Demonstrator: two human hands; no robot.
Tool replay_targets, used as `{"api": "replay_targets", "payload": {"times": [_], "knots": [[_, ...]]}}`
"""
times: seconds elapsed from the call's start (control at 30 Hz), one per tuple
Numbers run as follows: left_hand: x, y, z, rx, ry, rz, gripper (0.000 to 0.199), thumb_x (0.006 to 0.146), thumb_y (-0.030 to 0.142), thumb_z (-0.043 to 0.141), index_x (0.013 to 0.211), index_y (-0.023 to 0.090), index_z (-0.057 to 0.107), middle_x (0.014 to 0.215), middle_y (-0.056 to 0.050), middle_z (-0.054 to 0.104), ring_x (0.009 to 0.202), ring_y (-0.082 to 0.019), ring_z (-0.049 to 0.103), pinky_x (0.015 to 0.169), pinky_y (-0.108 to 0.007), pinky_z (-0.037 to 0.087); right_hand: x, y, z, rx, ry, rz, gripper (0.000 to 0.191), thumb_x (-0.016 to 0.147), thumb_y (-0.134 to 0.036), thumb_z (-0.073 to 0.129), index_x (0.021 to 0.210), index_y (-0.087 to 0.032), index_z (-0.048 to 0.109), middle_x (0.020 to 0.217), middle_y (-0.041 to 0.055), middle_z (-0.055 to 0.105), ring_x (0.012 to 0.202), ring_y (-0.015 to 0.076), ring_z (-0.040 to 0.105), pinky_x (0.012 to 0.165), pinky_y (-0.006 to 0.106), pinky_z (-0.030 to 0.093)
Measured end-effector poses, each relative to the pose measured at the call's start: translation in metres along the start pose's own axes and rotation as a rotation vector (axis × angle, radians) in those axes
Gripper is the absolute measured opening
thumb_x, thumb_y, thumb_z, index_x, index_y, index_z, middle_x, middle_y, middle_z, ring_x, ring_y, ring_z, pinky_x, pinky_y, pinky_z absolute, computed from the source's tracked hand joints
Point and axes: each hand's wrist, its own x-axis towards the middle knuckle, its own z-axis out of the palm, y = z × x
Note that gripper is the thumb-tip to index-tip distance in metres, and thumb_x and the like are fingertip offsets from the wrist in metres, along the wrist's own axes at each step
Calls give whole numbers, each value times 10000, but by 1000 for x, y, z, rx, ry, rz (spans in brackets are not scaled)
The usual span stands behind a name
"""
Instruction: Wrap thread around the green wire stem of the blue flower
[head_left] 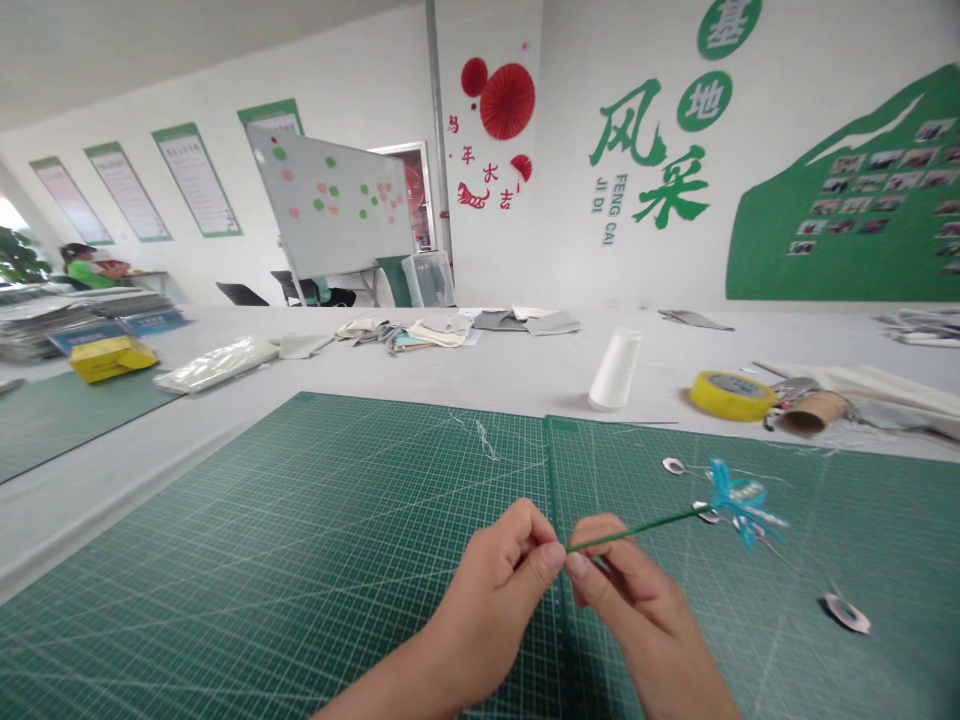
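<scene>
A blue flower point(739, 500) with clear or silvery parts tops a thin green stem point(645, 525), which slants up to the right. My right hand point(637, 600) pinches the stem near its lower end between thumb and finger. Beside it, my left hand point(499, 590) is closed at the stem's end, with thumb and index fingertip pressed together; the tips of both hands nearly touch. Both hands are above the green cutting mats point(360, 500). Small pale oval rings point(847, 612) with thin threads lie on the right mat, partly behind the flower.
Behind the mats stand a white thread cone point(616, 370), a yellow tape roll point(732, 396) and a brown cardboard tube point(814, 412). Fabric scraps point(442, 330) lie farther back. On the left are a plastic-wrapped packet point(217, 366) and a yellow package point(112, 357). A person point(94, 268) sits far left.
</scene>
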Motion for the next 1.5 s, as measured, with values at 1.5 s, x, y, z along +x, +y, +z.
{"api": "replay_targets", "payload": {"times": [1.5], "knots": [[3, -11, 0, -704, -230, -372, 233, 721, 279, 774, 719, 127, 599, 611, -12, 637, 513, -81, 550, 548, -205, 421, 6, -13, -13, 270, -103, 147, 228, 841, -314, 682, 654, -219, 593, 703, -10, 602, 694, 166, 573, 648, 296, 474]]}}
